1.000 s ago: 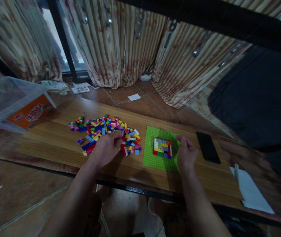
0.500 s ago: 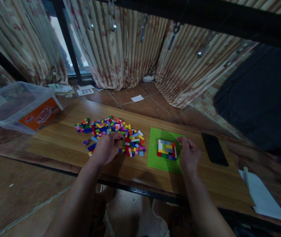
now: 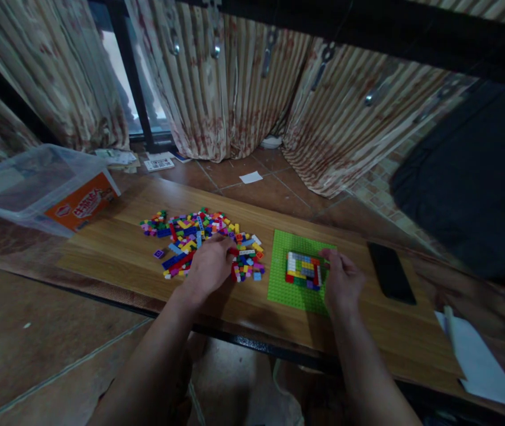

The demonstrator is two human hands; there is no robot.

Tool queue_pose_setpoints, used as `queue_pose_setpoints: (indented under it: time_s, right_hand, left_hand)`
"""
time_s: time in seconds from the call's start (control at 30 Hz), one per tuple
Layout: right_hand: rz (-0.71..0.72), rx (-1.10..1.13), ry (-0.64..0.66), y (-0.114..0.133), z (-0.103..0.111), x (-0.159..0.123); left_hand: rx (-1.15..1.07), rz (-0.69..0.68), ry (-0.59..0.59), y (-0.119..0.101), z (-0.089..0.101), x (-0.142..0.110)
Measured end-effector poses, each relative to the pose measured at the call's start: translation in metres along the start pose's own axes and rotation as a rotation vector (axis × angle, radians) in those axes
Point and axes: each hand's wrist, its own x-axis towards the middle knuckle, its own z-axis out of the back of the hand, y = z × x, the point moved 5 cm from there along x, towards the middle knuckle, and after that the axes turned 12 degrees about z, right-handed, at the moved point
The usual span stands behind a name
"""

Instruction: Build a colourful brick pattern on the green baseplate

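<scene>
My left hand (image 3: 212,260) is over the loose pile of coloured toy bricks (image 3: 187,228), fingers curled down and closed. Its fingertips are beside a red brick (image 3: 234,251); whether they grip it is hidden. To the right lies a green baseplate (image 3: 279,287) with a low, multicoloured block of joined bricks (image 3: 303,270) on it, white, yellow, red and grey among its colours. My right hand (image 3: 344,278) is at the baseplate's right edge, thumb and fingers pinched together beside the brick block. Anything between those fingers is too small to make out.
A clear plastic bin (image 3: 48,183) with an orange label stands at the table's left end. Right of the baseplate lies a black phone (image 3: 391,272), and white paper (image 3: 487,361) is at the far right. Curtains (image 3: 243,89) hang behind the wooden tabletop (image 3: 114,254).
My left hand has moved right across the pile to the red brick, uncovering bricks on its left. My right hand stays by the baseplate. The whole view has shifted slightly.
</scene>
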Motion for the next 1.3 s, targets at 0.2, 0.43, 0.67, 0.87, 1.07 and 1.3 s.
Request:
queue_pose_setpoints:
  time_s: [0.2, 0.43, 0.67, 0.87, 1.07, 1.3]
  right_hand:
    - [0.035, 0.016, -0.023, -0.001, 0.004, 0.005]
    - [0.324, 0.001, 0.164, 0.042, 0.003, -0.02]
    - [0.587, -0.102, 0.723, 0.079, -0.012, -0.071]
    - [0.502, -0.127, 0.787, 0.071, -0.009, -0.074]
    - [0.407, -0.287, 0.644, 0.042, 0.024, -0.04]
    - [0.413, -0.377, 0.618, 0.023, 0.034, -0.017]
  left_hand:
    - [-0.134, 0.038, 0.001, 0.003, 0.005, 0.004]
    - [-0.592, 0.017, 0.302, -0.025, -0.005, -0.01]
    - [-0.768, -0.035, 0.647, -0.06, -0.031, -0.034]
    - [-0.836, 0.052, 0.748, -0.065, -0.043, -0.042]
    - [-0.64, -0.035, 0.659, -0.064, -0.04, -0.039]
    - [-0.579, -0.034, 0.613, -0.065, -0.03, -0.035]
